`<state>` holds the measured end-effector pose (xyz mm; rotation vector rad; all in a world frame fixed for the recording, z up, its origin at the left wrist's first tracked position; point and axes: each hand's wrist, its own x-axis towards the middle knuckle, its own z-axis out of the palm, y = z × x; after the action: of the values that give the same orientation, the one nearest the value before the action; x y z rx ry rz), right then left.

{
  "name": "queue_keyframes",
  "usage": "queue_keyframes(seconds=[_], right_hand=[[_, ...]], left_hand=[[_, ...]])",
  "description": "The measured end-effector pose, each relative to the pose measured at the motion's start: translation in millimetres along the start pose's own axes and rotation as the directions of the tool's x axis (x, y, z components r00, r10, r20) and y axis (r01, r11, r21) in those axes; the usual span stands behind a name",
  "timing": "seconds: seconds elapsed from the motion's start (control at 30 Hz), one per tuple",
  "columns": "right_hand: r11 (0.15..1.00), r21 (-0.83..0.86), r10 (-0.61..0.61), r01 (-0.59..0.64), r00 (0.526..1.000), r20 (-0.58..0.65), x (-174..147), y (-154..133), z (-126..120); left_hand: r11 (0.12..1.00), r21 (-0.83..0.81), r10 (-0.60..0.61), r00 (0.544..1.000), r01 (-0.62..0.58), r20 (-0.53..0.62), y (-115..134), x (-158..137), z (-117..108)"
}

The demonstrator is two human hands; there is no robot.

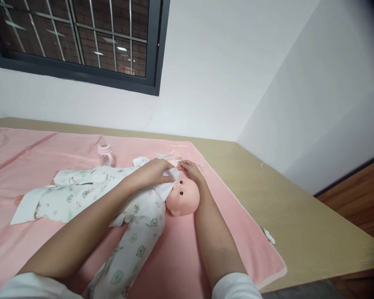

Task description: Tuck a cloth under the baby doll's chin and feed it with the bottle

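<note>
Left fingers (165, 164) pinching white collar (164, 191) by doll's head (187, 199), right fingers (183, 164) loosely bent, grip unclear, pink-topped bottle (105, 154), contents indistinct

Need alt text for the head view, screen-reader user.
A person's left hand grips white cloth at a doll's chin; the right hand is beside its head. The doll, in patterned white clothes, lies on a pink blanket near a pink baby bottle, with a barred window beyond.

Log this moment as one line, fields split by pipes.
doll: on its back on pink sheet | left hand: holding white cloth at doll's neck | right hand: beside doll's head | bottle: upright beyond doll
</note>
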<state>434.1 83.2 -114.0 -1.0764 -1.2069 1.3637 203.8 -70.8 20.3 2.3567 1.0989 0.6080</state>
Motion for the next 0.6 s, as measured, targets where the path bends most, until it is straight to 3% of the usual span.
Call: queue_keyframes(seconds=[0.6], right_hand=[[1.000,-0.007,-0.013,0.013,1.000,0.011,1.5,2.5,-2.5]], left_hand=[[0.984,0.176,-0.021,0.994,0.040,-0.108,0.2,-0.8,-4.3]])
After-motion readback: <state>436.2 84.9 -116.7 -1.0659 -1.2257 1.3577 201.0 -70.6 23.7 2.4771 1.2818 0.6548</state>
